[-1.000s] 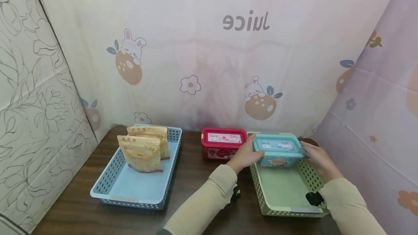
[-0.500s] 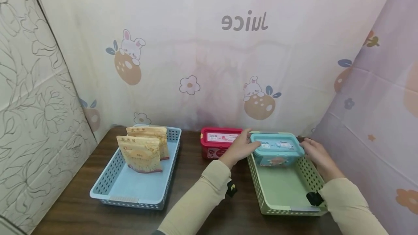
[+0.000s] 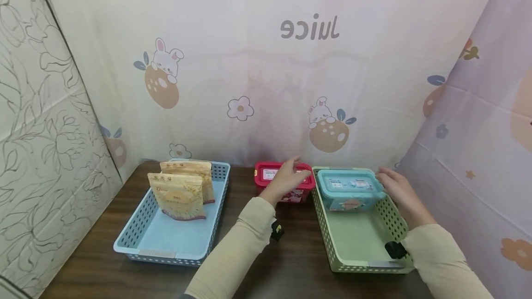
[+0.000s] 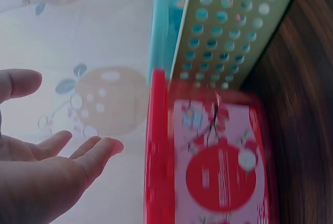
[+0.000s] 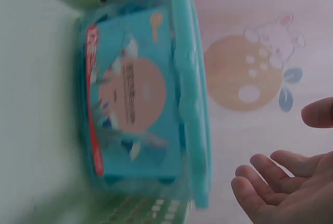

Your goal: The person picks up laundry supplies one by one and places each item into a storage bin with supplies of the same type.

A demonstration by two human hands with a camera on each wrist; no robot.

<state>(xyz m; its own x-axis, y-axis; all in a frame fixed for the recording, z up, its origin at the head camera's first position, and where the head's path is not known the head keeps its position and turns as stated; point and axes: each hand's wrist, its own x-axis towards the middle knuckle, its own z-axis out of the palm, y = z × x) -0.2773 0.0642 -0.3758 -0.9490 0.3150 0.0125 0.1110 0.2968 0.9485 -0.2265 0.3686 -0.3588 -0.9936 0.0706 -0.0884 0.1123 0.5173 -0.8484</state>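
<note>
A lidded turquoise box (image 3: 352, 190) sits at the far end of the green basket (image 3: 353, 239); the right wrist view shows its printed front (image 5: 132, 94). My right hand (image 3: 405, 197) is beside the box's right end, apart from it, fingers loosely bent and holding nothing. Over the lidded red box (image 3: 305, 188) on the table hovers my left hand (image 3: 287, 181), hiding part of its lid. In the left wrist view the left hand (image 4: 57, 166) has thumb and fingers spread, with a gap to the red box's lid (image 4: 158, 156).
A light blue perforated basket (image 3: 174, 243) at the left holds two yellow pouches (image 3: 178, 196) standing upright. The dark wooden table (image 3: 287, 262) runs back to a patterned curtain (image 3: 216, 73). The red box stands close against the green basket's left wall.
My left hand has let go of the turquoise box and moved left over the red box. My right hand has come away from the turquoise box's right end. The box stays in the basket.
</note>
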